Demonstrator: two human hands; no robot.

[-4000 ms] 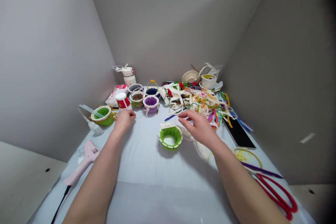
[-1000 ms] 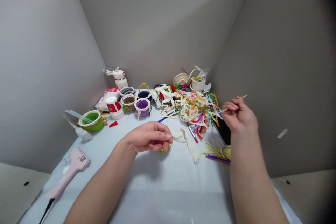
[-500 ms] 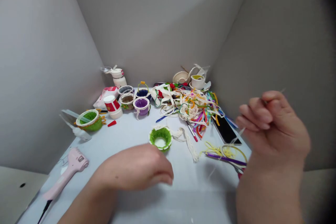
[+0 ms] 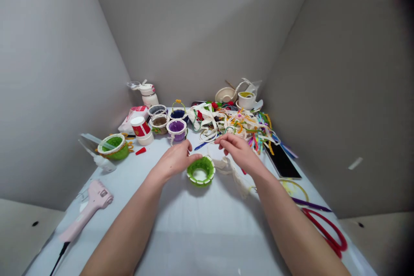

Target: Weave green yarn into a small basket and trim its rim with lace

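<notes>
A small green basket [image 4: 199, 181] with a white-edged rim sits at mid-table. Over its far left rim reaches the thumb of my left hand [image 4: 173, 161]; the fingers are apart and hold nothing I can see, and I cannot tell if the thumb touches. My right hand [image 4: 239, 152] hovers right of the basket's far side, fingers loosely bent and apart, nothing visible in them. A white lace ribbon [image 4: 223, 164] trails from behind the basket to the right, partly under my right wrist. Against the right wall a thin pale strip [image 4: 355, 163] shows, seemingly in the air.
A pink glue gun [image 4: 86, 211] lies at left. Behind it are a green basket [image 4: 118, 150] and a white-and-red bottle [image 4: 142, 131]. Several small baskets [image 4: 176, 128] and a tangled heap of trims [image 4: 233, 123] fill the back. At right are a phone [image 4: 283, 161] and red-handled scissors [image 4: 336, 241].
Both hands have moved forward to the basket, the right also far leftward. The thin pale strip that was in my right hand is gone from it. Red scissor handles now show.
</notes>
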